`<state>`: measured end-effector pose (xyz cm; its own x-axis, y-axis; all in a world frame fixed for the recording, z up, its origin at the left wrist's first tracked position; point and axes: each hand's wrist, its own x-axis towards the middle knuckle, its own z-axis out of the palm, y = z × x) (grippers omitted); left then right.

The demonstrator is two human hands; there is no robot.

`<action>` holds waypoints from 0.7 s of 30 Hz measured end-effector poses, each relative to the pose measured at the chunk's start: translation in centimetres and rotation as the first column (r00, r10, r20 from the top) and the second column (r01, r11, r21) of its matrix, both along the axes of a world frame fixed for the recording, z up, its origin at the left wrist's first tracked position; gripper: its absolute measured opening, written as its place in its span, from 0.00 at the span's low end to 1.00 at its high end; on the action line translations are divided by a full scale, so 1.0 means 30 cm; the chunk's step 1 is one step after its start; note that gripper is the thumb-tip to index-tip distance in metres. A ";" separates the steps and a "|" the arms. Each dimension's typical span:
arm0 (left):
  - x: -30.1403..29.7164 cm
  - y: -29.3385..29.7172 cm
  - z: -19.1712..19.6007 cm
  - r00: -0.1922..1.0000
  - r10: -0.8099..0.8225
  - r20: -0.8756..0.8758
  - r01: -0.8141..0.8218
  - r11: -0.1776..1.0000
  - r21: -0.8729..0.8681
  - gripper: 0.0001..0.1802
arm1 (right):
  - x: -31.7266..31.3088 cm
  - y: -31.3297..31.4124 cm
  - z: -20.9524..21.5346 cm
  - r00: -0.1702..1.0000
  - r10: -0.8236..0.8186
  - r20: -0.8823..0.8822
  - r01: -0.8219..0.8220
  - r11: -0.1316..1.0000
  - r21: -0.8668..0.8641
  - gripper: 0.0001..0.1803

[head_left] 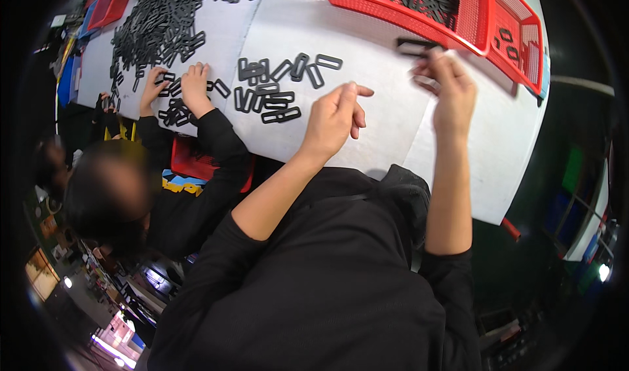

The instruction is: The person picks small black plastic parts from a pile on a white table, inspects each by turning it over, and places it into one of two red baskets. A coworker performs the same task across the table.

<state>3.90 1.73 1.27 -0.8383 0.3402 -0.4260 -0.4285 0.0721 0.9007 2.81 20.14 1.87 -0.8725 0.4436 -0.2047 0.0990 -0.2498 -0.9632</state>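
Observation:
My right hand (451,86) is raised over the white table near the red baskets. Its thumb and fingers pinch a black oblong ring-shaped piece (413,45), and both are smeared by motion. Nothing shows in my left hand (335,119), which hovers above the table with its fingers loosely bent and apart. Left of it lies a loose group of similar black oblong pieces (267,88), some overlapping.
A red basket (393,12) at the back holds many black pieces. Beside it, a smaller red basket (524,18) holds several. A co-worker's hands (195,86) handle pieces on the left, below a large heap (160,37). The white table (383,125) ends at the right.

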 end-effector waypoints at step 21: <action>-0.332 -0.098 -0.432 0.795 -0.496 -0.351 0.076 0.654 -0.753 0.14 | 0.051 0.150 -0.141 0.982 0.047 0.180 -0.107 0.935 0.338 0.11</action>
<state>-6.05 -1.21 -11.70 -0.8970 0.3945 -0.1993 0.2077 0.7742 0.5980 4.35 24.63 -2.35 -0.8734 0.4456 -0.1964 0.2711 0.1100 -0.9562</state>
